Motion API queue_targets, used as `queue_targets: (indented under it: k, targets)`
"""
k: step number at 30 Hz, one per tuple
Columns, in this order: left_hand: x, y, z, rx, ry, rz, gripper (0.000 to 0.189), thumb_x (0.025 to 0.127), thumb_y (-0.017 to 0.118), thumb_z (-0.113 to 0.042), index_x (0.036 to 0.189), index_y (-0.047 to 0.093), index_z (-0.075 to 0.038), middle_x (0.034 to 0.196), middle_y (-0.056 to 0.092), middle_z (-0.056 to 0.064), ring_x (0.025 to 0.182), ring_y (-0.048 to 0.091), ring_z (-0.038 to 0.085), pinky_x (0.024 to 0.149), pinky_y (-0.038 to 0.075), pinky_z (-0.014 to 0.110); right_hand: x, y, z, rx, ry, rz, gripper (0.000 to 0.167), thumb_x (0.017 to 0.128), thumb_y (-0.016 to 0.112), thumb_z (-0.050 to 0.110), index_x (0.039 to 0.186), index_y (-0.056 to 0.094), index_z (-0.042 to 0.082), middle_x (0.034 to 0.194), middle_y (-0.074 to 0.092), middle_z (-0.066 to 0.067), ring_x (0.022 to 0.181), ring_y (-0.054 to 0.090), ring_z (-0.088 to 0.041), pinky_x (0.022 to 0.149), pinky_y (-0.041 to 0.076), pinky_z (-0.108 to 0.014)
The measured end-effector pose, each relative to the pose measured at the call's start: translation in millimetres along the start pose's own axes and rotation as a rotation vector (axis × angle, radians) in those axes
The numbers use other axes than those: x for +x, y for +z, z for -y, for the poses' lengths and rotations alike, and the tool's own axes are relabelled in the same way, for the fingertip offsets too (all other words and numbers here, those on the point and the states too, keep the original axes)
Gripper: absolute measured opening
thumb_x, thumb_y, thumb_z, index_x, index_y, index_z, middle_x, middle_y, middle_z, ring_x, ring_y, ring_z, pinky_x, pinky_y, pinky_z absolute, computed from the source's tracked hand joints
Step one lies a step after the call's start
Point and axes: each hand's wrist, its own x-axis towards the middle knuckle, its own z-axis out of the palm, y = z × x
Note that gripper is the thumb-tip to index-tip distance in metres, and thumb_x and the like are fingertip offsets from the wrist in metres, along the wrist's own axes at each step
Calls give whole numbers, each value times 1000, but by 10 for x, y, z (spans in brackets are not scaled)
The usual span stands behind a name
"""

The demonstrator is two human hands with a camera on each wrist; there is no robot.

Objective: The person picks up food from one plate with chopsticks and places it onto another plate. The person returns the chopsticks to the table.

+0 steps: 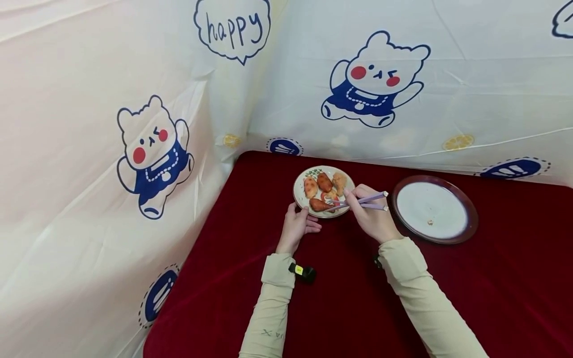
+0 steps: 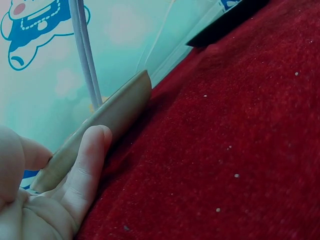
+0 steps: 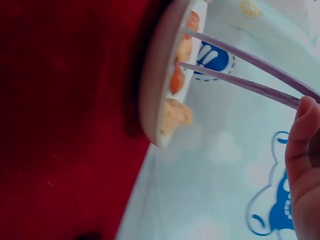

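A small round plate (image 1: pixel 299 193) carries food pieces: a brown drumstick (image 1: pixel 319 205) nearest me, a golden oval piece (image 1: pixel 310 187), a darker brown piece (image 1: pixel 325 182) and a pale crumbly fried piece (image 1: pixel 339 182). My left hand (image 1: pixel 294 228) pinches its near-left rim, thumb at the edge and fingers against the underside (image 2: pixel 122 107). In my right hand (image 1: pixel 373 219) I hold a pair of purple chopsticks (image 1: pixel 375 197). Their tips reach over the food beside the drumstick, set apart in the right wrist view; no piece shows lifted between them.
To the right of my right hand lies a larger white plate (image 1: pixel 425 201) with a brown rim and a small crumb (image 1: pixel 430 222) on it. Dark red cloth (image 1: pixel 344 298) covers the table. Printed white curtains (image 1: pixel 286 89) stand along the back and left edges.
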Motion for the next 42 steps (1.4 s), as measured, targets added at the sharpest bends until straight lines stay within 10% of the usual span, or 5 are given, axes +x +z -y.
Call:
queue_targets:
  k: [9, 22, 42]
  targets:
    - [18, -5, 25, -8, 0, -2, 60, 105, 37, -15, 153, 4, -1, 110, 59, 38, 67, 69, 22, 70, 63, 37, -33, 70, -113, 58, 231, 18, 38, 99, 55, 34, 82, 73, 5, 79, 66, -10, 69, 57, -17, 57, 46, -20]
    - [88, -31, 108, 15, 1, -6, 59, 105, 38, -18, 153, 8, -2, 109, 61, 35, 71, 70, 25, 71, 63, 39, -85, 106, -63, 87, 274, -162, 34, 95, 62, 31, 75, 75, 7, 70, 64, -11, 64, 59, -14, 51, 42, -17]
    - [171, -24, 241, -1, 23, -52, 59, 105, 40, -21, 153, 9, -6, 104, 63, 32, 64, 69, 19, 67, 63, 35, -137, 168, -77, 141, 286, -51, 30, 97, 60, 33, 103, 76, 9, 81, 67, -17, 71, 63, -30, 53, 45, -17]
